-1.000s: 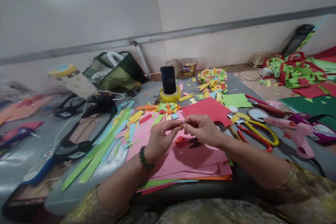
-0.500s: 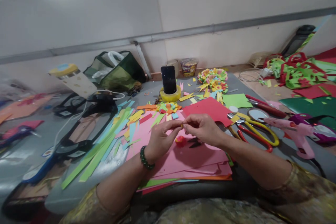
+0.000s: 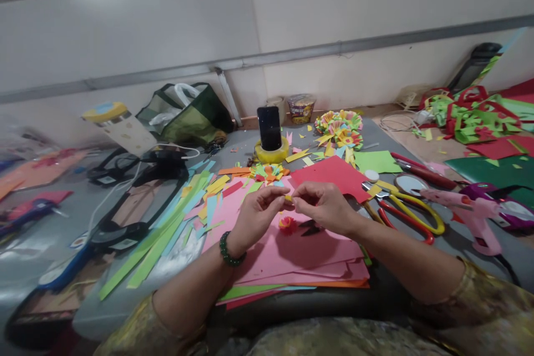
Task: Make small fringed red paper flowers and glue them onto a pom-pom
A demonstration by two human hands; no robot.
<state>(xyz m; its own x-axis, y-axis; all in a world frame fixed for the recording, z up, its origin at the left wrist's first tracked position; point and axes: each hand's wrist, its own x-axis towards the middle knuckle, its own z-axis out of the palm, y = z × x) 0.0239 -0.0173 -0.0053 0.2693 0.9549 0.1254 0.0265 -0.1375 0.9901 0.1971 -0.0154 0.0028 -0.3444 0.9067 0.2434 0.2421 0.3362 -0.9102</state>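
Between the fingertips of both hands sits a small piece of yellow paper point(image 3: 288, 198). My left hand point(image 3: 259, 216), with a green bead bracelet at the wrist, pinches its left side. On its right side my right hand point(image 3: 323, 204) has thumb and forefinger closed. Just below the hands, a small red and yellow paper flower point(image 3: 287, 225) lies on a stack of pink paper sheets point(image 3: 292, 261). Dark scissor-like blades point(image 3: 311, 227) lie beside the flower, partly under my right hand. A red paper sheet point(image 3: 334, 173) is behind my right hand.
Scissors with yellow and red handles point(image 3: 417, 211) and a pink glue gun point(image 3: 479, 217) lie on the right. Colored paper strips point(image 3: 167, 239) spread at left. A phone point(image 3: 269, 129) stands in a yellow tape roll point(image 3: 272, 151) beyond the hands, near finished paper flowers point(image 3: 340, 128).
More of the yellow paper piece shows between my fingertips, which have parted slightly. The whole view has shifted a little; the flower below stays on the pink sheets.
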